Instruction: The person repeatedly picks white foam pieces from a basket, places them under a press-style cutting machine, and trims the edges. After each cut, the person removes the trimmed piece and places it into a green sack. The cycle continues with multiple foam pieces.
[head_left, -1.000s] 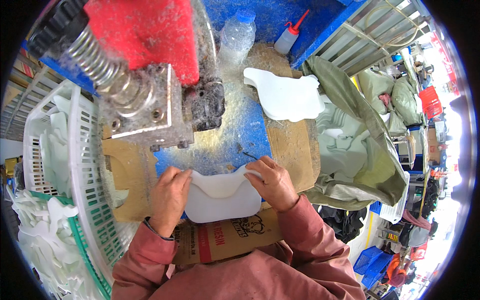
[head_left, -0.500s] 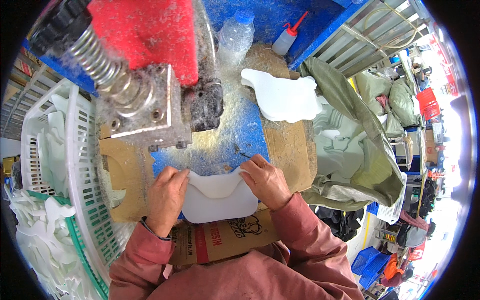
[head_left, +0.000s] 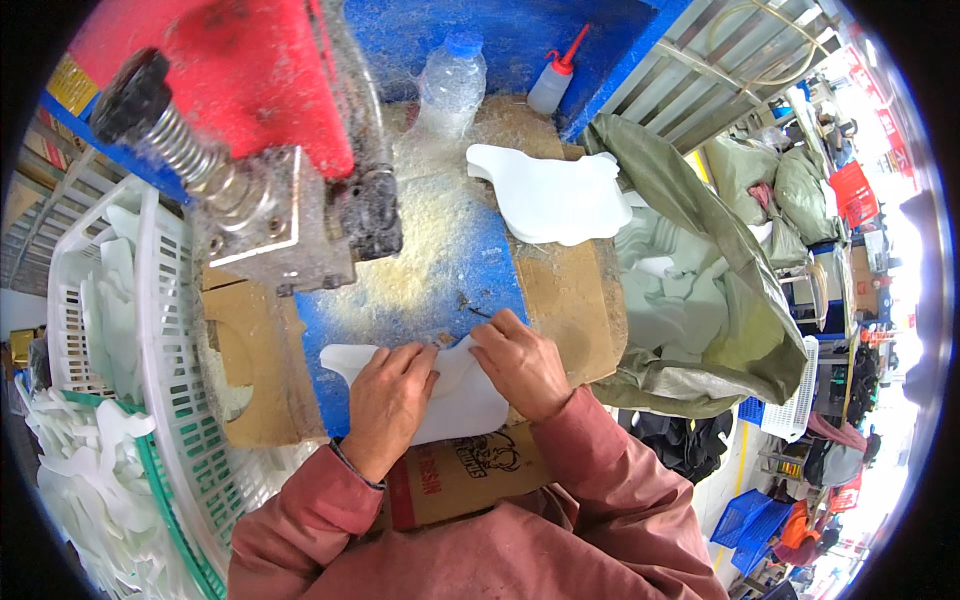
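A white shaped sheet piece (head_left: 465, 405) with a curved upper edge and a projecting ear lies between my hands at the near end of the blue board (head_left: 492, 290). My left hand (head_left: 392, 400) is closed over its upper edge near the middle, its fingertips bent on the sheet. Farther right, my right hand (head_left: 525, 368) pinches the edge and covers that corner. A stack of similar white pieces (head_left: 552, 200) rests on cardboard beyond my right hand. The machine's metal head (head_left: 275, 225), with a spring and black knob, stands beyond my left hand.
Pale dust (head_left: 400, 265) coats the board. At the left are a white slatted basket (head_left: 165, 300) and a green-rimmed basket (head_left: 160, 490) of white scraps. An open green sack (head_left: 765, 345) holds white pieces. A clear bottle (head_left: 450, 95) and squeeze bottle (head_left: 550, 88) stand behind.
My left hand has moved right, from the sheet's left end toward its middle, exposing the left ear. The view has shifted slightly, and the machine head appears farther left.
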